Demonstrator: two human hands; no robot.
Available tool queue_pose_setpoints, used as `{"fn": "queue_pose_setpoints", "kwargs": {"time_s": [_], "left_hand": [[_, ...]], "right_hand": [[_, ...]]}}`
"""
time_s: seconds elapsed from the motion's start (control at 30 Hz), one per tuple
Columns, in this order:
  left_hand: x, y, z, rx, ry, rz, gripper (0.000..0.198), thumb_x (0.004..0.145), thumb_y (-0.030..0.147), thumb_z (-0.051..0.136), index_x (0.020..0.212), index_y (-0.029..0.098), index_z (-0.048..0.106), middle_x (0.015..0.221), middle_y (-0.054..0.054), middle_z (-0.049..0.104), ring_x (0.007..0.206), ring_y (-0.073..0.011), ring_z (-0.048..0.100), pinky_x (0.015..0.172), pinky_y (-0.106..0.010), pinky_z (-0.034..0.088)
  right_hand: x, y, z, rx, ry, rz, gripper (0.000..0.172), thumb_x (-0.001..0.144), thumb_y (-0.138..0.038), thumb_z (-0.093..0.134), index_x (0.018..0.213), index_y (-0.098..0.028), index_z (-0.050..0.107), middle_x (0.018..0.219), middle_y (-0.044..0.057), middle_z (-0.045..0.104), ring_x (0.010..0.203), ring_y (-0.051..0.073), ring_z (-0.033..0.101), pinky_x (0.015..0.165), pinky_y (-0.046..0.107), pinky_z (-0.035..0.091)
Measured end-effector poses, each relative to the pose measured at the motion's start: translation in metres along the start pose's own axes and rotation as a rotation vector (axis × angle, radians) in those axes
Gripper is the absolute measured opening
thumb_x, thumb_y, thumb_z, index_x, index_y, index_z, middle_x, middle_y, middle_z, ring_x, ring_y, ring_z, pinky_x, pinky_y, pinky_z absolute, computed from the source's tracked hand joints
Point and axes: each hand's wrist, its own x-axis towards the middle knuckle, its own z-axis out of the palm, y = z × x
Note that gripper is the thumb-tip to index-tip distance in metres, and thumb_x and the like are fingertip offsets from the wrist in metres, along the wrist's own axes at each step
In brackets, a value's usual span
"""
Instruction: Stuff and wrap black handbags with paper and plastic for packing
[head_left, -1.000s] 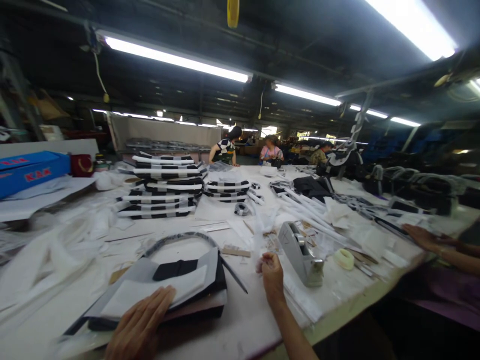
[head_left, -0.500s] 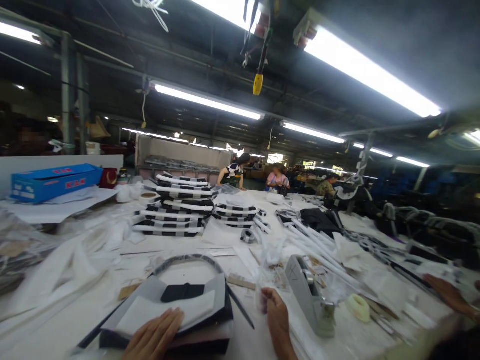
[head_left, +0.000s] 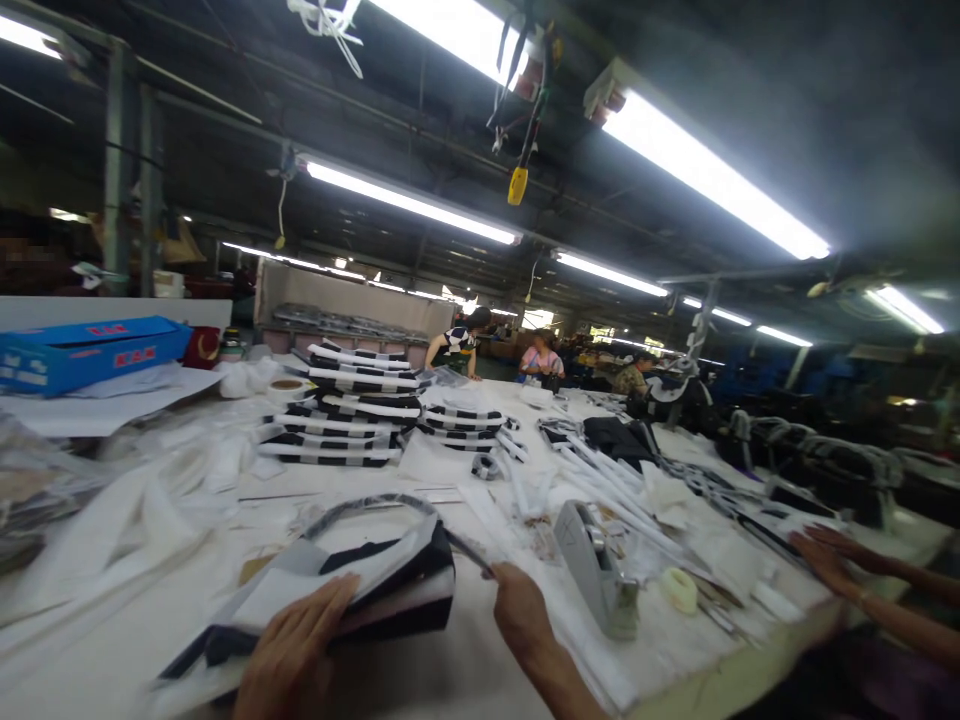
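Note:
A black handbag (head_left: 431, 590) lies in front of me, its near side lifted and tilted. Its arched handle (head_left: 367, 505) has a clear wrapping, and a white sheet (head_left: 281, 592) covers part of the bag. My left hand (head_left: 300, 635) grips the bag's near edge with its fingers over the sheet; the thumb is hidden. At the bag's right, a narrow dark strap (head_left: 466, 548) runs to my right hand (head_left: 523, 610), whose closed fingers pinch its end. Just right of that hand stands a grey tape dispenser (head_left: 592, 575).
Black-and-white wrapped handles (head_left: 345, 440) are stacked farther back. A tape roll (head_left: 679, 590) and loose white strips (head_left: 615, 490) lie to the right. A co-worker's hands (head_left: 832, 560) rest at the right table edge. A blue box (head_left: 97, 352) sits at left.
My right hand has moved left from beside the dispenser and taken hold of the strap's end. My left hand has tilted the bag up. The view has turned slightly right.

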Motion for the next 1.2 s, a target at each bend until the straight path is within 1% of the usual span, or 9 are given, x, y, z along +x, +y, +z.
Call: {"fn": "queue_pose_setpoints", "kwargs": {"time_s": [0.17,0.3,0.37,0.5,0.57,0.63,0.73,0.9,1.2], "left_hand": [[0.017,-0.008,-0.008,0.011,-0.045,-0.179,0.052,0.076,0.012,0.048,0.127,0.021,0.055,0.103,-0.007,0.073,0.090,-0.0246,0.070,0.083,-0.034,0.052],[0.022,-0.009,-0.009,-0.014,-0.109,-0.214,0.045,0.080,0.016,0.052,0.124,0.017,0.055,0.107,-0.010,0.072,0.094,-0.0270,0.069,0.085,-0.037,0.050],[0.021,-0.007,-0.009,-0.032,-0.125,-0.209,0.045,0.080,0.014,0.051,0.125,0.017,0.055,0.108,-0.011,0.072,0.095,-0.0268,0.069,0.086,-0.037,0.050],[0.020,-0.003,-0.011,-0.051,-0.112,-0.216,0.051,0.076,0.009,0.051,0.126,0.018,0.053,0.110,-0.009,0.072,0.097,-0.0253,0.068,0.088,-0.036,0.048],[0.020,-0.002,-0.011,-0.057,-0.091,-0.213,0.053,0.074,0.008,0.051,0.126,0.018,0.054,0.111,-0.008,0.072,0.097,-0.0243,0.068,0.088,-0.035,0.049],[0.020,-0.002,-0.012,-0.063,-0.068,-0.216,0.052,0.074,0.007,0.050,0.125,0.019,0.054,0.111,-0.007,0.072,0.097,-0.0233,0.068,0.087,-0.034,0.049],[0.021,-0.002,-0.014,-0.071,-0.043,-0.232,0.052,0.074,0.006,0.050,0.125,0.020,0.054,0.111,-0.006,0.072,0.098,-0.0223,0.068,0.086,-0.033,0.050],[0.018,-0.004,-0.014,-0.093,-0.021,-0.246,0.055,0.072,0.006,0.050,0.125,0.021,0.055,0.111,-0.006,0.072,0.097,-0.0222,0.068,0.086,-0.033,0.050],[0.014,-0.006,-0.011,-0.099,-0.041,-0.208,0.053,0.075,0.007,0.049,0.127,0.019,0.054,0.112,-0.007,0.072,0.098,-0.0230,0.067,0.087,-0.035,0.049]], "right_hand": [[-0.030,-0.059,0.001,-0.159,-0.231,-0.170,0.039,0.074,0.001,0.046,0.089,-0.021,0.074,0.095,0.009,0.075,0.094,0.023,0.069,0.086,0.031,0.050],[-0.055,-0.099,-0.001,-0.119,-0.403,-0.255,0.033,0.079,-0.002,0.049,0.093,-0.019,0.074,0.102,0.010,0.074,0.104,0.024,0.066,0.098,0.035,0.046],[-0.063,-0.107,-0.008,-0.025,-0.473,-0.226,0.031,0.080,-0.012,0.058,0.107,-0.020,0.072,0.115,0.011,0.071,0.114,0.027,0.062,0.102,0.037,0.045],[-0.059,-0.096,-0.023,0.265,-0.603,-0.070,0.049,0.078,-0.044,0.070,0.122,-0.022,0.068,0.131,0.011,0.064,0.120,0.030,0.059,0.102,0.041,0.046],[-0.049,-0.082,-0.022,0.383,-0.533,0.023,0.042,0.084,-0.049,0.062,0.117,-0.024,0.071,0.121,0.008,0.070,0.113,0.028,0.064,0.100,0.042,0.048],[-0.039,-0.064,-0.012,0.421,-0.349,0.088,0.040,0.090,-0.049,0.054,0.113,-0.023,0.072,0.117,0.008,0.072,0.113,0.028,0.065,0.102,0.044,0.047],[-0.034,-0.038,0.020,0.265,-0.137,0.124,0.047,0.089,-0.048,0.054,0.122,-0.018,0.067,0.132,0.015,0.062,0.127,0.034,0.055,0.109,0.054,0.038],[-0.046,-0.024,0.062,-0.081,-0.289,0.052,0.063,0.090,-0.049,0.052,0.137,-0.008,0.054,0.148,0.022,0.041,0.141,0.038,0.034,0.114,0.062,0.026],[-0.045,-0.082,0.054,-0.002,-0.418,-0.185,0.069,0.094,-0.054,0.047,0.149,-0.013,0.040,0.154,0.015,0.036,0.145,0.032,0.028,0.120,0.051,0.021]]}}
